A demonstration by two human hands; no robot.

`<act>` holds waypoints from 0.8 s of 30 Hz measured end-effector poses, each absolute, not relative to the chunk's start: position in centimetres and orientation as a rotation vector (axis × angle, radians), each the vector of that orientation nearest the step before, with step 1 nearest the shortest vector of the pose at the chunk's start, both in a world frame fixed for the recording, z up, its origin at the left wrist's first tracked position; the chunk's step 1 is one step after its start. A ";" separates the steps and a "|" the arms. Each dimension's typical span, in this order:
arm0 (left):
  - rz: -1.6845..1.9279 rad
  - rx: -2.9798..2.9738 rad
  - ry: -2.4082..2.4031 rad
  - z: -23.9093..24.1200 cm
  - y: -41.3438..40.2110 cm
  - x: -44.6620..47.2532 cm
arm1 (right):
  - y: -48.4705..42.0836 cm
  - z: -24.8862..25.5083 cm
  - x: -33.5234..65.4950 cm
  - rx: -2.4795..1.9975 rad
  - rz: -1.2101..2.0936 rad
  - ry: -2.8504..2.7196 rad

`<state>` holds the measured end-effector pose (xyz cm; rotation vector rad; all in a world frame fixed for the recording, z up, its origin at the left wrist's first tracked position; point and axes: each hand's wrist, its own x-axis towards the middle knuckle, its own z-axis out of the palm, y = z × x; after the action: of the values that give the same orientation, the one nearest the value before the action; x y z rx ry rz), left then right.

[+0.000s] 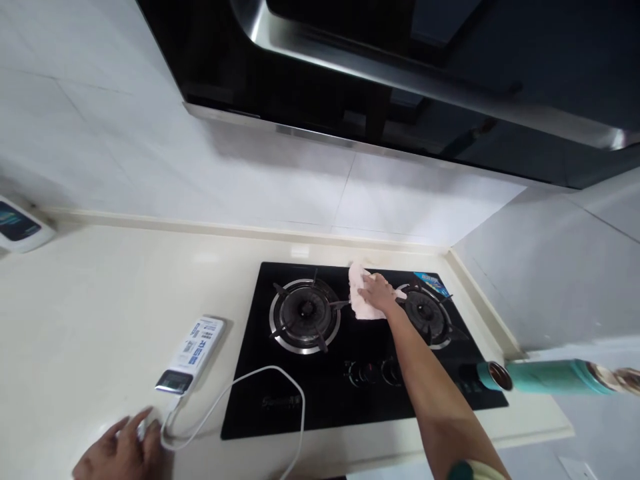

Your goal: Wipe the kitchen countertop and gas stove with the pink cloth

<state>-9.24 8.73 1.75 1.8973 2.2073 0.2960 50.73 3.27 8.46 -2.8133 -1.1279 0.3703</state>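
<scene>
My right hand [379, 293] reaches far over the black glass gas hob [280, 407] and presses down on a white cloth [357, 300], fingers closed over it. The cloth lies between the left burner [305, 315] and the right burner [427, 315], near the hob's back edge. My left hand [120, 453] rests flat on the cream counter [90, 313] at the bottom left, fingers spread and holding nothing. Its fingertips lie beside a white cable [240, 387] plugged into a white power bank [191, 355].
A teal flask [545, 377] juts in from the right edge above the hob's front right corner; what holds it is blurred. Three knobs [373, 372] sit at the hob's front. A black range hood [400, 80] hangs overhead. A small white device [20, 230] stands far left.
</scene>
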 end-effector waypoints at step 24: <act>0.219 1.901 2.110 2.6 8.6 -8.8 | -5.0 8.5 31.2 -2.543 0.243 -1.702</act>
<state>-8.81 8.57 2.58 1.9009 2.1099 0.2186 31.20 -4.97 8.49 -2.5433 -1.7021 0.2426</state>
